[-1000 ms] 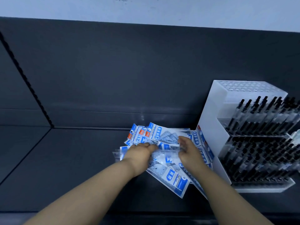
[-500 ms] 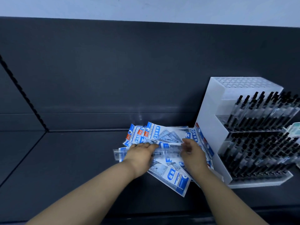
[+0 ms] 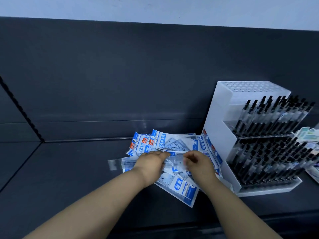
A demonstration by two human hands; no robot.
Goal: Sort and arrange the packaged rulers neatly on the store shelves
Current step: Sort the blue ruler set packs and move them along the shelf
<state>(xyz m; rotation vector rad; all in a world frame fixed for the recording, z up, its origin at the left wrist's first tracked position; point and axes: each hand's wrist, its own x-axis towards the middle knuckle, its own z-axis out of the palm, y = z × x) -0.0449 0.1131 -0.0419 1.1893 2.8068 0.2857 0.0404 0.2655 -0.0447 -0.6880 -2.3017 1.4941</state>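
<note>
hands: 2, both in the lower centre of the frame, forearms coming up from the bottom edge.
left hand (image 3: 151,165): knuckles up, fingers bent over the clear ruler sleeve (image 3: 115,163); thumb hidden, so can't tell whether it grips or only presses.
right hand (image 3: 198,165): fingers curled, pinching the right end of the same sleeve; fingertips blurred.
clear ruler sleeve: 1, lies roughly level across the pile, its left end sticking out left of the left hand over bare shelf.
ruler packs (image 3: 172,142): loose fanned pile, blue-and-white, centre-right of the frame on the shelf (image 3: 69,178). At least 7 overlapping; exact count not readable.
header cards: 3 with orange tags at the pile's upper left, side by side.
front pack (image 3: 183,188): 1, slanted, its corner pointing to the lower right, partly under both wrists.
pile position: right edge touches the pen rack (image 3: 217,135), back edge near the back panel (image 3: 120,75).
pen rack: 1, white, stepped, right of frame; block of holes on top, 2 tiers of pens below it.
pens (image 3: 269,114): black, densely packed, tilted; too many to count.
right edge: a few pale packets (image 3: 309,135), too cropped to identify.
blocking: both hands cover the pile's middle; the rack hems it in on the right.
upper left: a notched dark strip (image 3: 19,107) runs diagonally down to the shelf corner.
</note>
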